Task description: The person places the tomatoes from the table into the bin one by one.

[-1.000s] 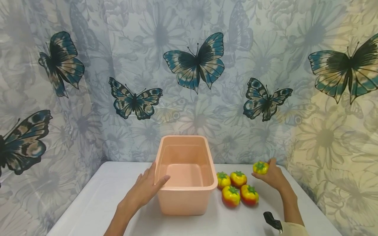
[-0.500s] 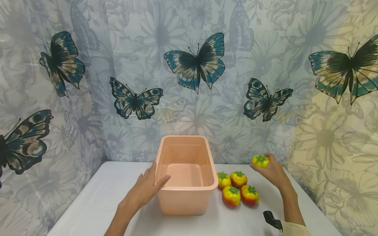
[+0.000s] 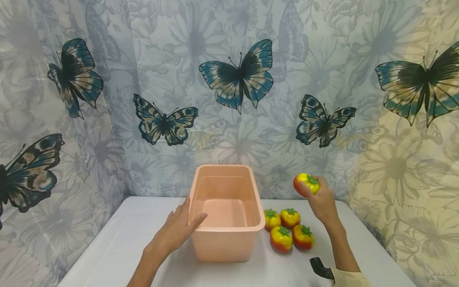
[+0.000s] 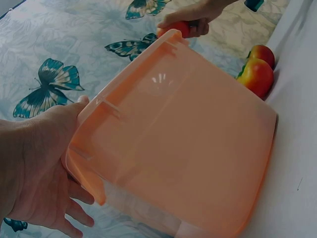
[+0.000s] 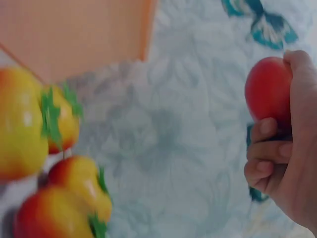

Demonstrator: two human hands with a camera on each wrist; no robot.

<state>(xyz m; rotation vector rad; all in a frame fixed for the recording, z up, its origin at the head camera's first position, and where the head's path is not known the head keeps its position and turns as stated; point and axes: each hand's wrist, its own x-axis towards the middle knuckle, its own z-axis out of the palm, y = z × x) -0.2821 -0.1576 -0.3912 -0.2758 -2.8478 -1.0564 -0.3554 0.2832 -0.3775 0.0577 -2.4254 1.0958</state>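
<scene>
In the head view, my left hand [image 3: 174, 233] rests at the near left corner of a peach-coloured plastic bin [image 3: 224, 246]. Its thumb lies over the rim, and its fingers extend loosely along the outer side, as the left wrist view also shows. My right hand [image 3: 322, 201] holds a yellow-red persimmon [image 3: 308, 183] with a green leafy cap, raised above the table to the right of the bin. From the right wrist view, its fingers curl round the red underside of that persimmon [image 5: 270, 89]. The bin's visible inside holds nothing.
Several more persimmons [image 3: 281, 239] stand grouped on the white table [image 3: 143, 215], close to the bin's right side. A wall covering with butterflies [image 3: 238, 77] and flowers rises behind the table. A black strap end [image 3: 321, 268] sticks out at my right sleeve.
My right hand has lifted the persimmon off the far right of the table and carried it up and leftward, tilting it. My left hand and the bin have stayed in place.
</scene>
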